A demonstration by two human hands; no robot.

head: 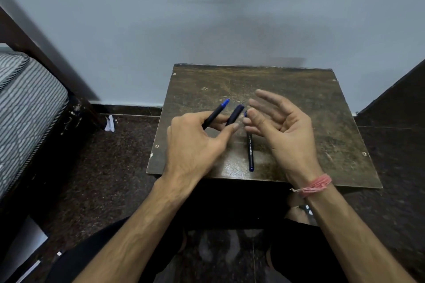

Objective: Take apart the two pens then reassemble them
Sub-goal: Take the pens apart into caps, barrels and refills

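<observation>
- The left hand (193, 142) held a dark pen barrel (215, 114) and a dark cap (234, 115), its grip pinching both above the desk (322, 122)
- The right hand (280, 126) hovered just beside, fingers spread and loose
- A second pen (250, 151) lay flat on the desk between the hands

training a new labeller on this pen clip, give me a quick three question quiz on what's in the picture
1. True or false: the left hand holds two dark pen pieces.
2. Where is the pen with white lettering? A) lying on the small table B) on the floor C) in the right hand
3. Fill in: the right hand has its fingers ____, with nothing clearly in its grip.

Key: 1 true; 2 A; 3 spread.
</observation>
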